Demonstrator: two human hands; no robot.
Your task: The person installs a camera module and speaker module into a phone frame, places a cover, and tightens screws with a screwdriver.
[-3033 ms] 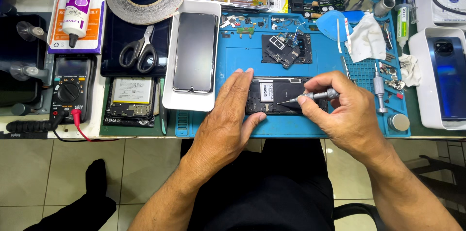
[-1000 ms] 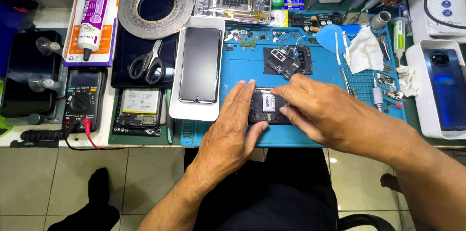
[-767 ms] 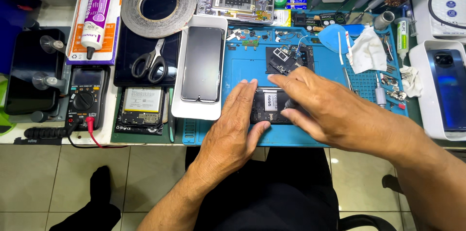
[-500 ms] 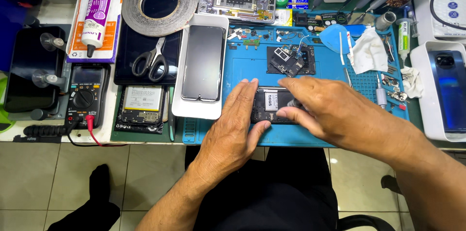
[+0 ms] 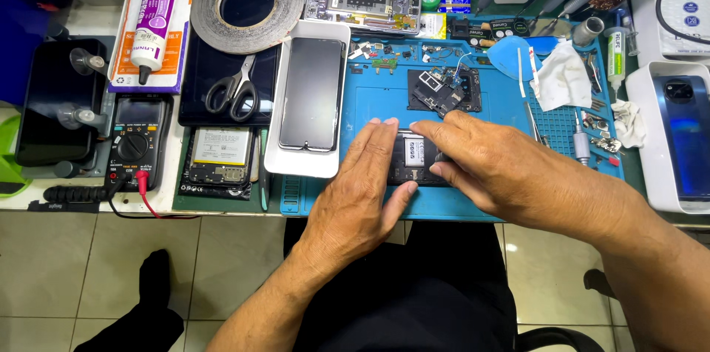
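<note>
A black opened phone body (image 5: 414, 160) lies on the blue work mat (image 5: 370, 100), mostly hidden under both hands. My left hand (image 5: 362, 189) rests flat on its left end, thumb along the near edge. My right hand (image 5: 503, 171) covers its right end, with the forefinger stretched across the top edge and fingertips pressing on the phone. Neither hand holds a tool that I can see. Loose black phone parts (image 5: 444, 89) lie on the mat just beyond the hands.
A white tray with a dark screen (image 5: 310, 93) sits left of the mat. Scissors (image 5: 233, 89), a tape roll (image 5: 246, 6), a glue bottle (image 5: 151, 38), a multimeter (image 5: 133, 149) and a battery (image 5: 218, 156) lie further left. A blue phone in a tray (image 5: 684, 134) and screwdrivers (image 5: 580, 141) are at the right.
Three seconds ago my right hand held a thin tool to the phone; now it lies flat on the phone without it. Over the last second both hands barely moved.
</note>
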